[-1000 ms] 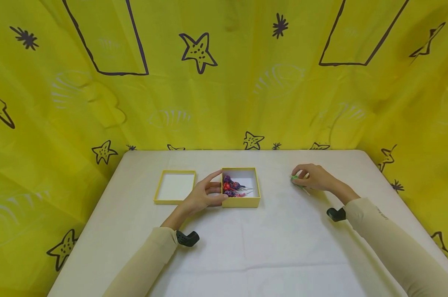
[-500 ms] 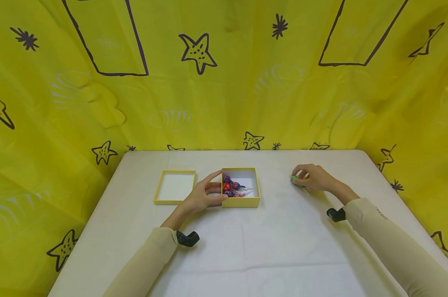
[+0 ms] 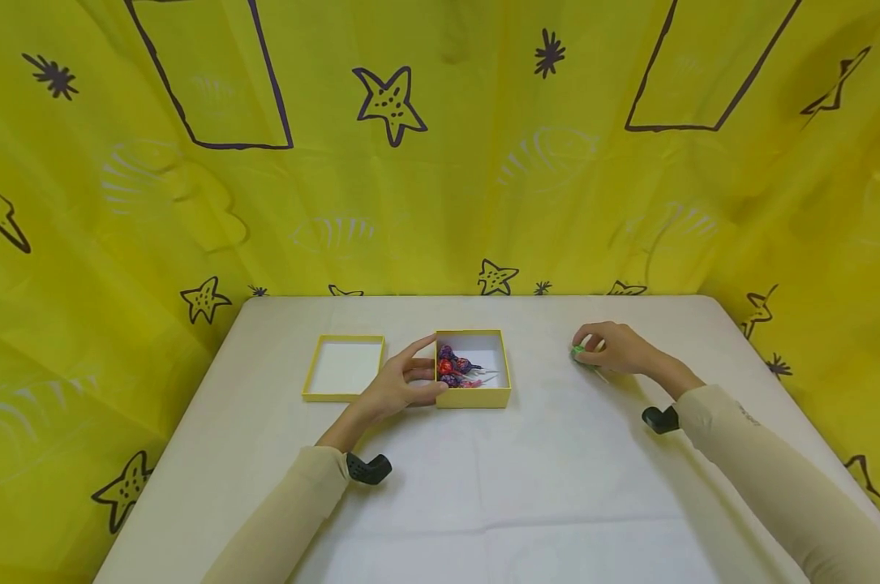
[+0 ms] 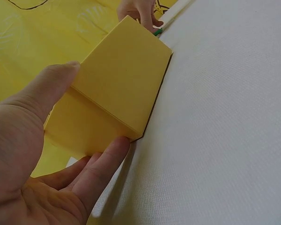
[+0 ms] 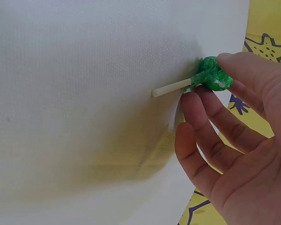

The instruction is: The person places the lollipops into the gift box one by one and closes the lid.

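Left hand (image 3: 399,388) curled around yellow box (image 3: 473,367) to steady it; right hand (image 3: 615,349) pinching green lollipop (image 5: 210,77) off table (image 3: 527,470).

Hands: two, a left hand (image 3: 399,388) and a right hand (image 3: 618,349).
Yellow boxes: one (image 3: 473,397).
Box lids: one (image 3: 342,367), lying open side up.
Green lollipops: one (image 5: 210,77), on the tabletop (image 3: 498,487).
Lollipops in the box (image 3: 457,369): several, red and purple; exact number unclear.
Tabletops: one.
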Demonstrator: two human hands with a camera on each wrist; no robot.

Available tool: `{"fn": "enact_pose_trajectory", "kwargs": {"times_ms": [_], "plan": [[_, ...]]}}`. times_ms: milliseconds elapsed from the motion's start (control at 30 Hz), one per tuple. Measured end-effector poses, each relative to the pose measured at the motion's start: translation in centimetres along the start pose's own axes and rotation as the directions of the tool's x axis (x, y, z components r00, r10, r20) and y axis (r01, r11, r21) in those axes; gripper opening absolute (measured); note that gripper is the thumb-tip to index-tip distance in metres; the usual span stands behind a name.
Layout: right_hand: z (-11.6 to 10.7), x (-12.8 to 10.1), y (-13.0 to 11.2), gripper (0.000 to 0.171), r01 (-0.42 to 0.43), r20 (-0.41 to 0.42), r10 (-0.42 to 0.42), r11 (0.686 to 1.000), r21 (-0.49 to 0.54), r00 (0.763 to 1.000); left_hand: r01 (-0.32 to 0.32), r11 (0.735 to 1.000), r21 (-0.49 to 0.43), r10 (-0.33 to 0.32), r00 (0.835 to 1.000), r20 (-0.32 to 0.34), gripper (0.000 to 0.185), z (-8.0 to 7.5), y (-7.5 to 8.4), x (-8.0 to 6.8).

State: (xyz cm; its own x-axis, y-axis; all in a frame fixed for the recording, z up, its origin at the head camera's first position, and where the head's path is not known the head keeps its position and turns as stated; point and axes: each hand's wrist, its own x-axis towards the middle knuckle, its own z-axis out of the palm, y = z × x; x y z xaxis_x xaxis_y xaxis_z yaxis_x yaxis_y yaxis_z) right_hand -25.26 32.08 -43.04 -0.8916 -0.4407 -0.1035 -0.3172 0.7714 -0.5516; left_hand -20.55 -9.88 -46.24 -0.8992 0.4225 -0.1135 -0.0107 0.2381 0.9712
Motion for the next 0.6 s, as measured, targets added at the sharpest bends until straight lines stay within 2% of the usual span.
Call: {"fn": "enact_pose_trajectory", "kwargs": {"times_ms": [200, 600], "plan": [[-0.7, 0.0, -0.4, 0.015, 0.025, 0.04, -0.023, 0.999, -0.033, 0.999, -0.004, 1.0, -0.007, 0.004, 1.0, 0.007, 0.09, 0.0, 0.0, 0.1], [-3.9, -0.3, -2.8, 0.015, 0.084, 0.056, -0.082, 0.996, -0.042, 0.995, -0.007, 1.0, -0.012, 0.007, 1.0, 0.01, 0.09, -0.1, -0.2, 0.2]]}}
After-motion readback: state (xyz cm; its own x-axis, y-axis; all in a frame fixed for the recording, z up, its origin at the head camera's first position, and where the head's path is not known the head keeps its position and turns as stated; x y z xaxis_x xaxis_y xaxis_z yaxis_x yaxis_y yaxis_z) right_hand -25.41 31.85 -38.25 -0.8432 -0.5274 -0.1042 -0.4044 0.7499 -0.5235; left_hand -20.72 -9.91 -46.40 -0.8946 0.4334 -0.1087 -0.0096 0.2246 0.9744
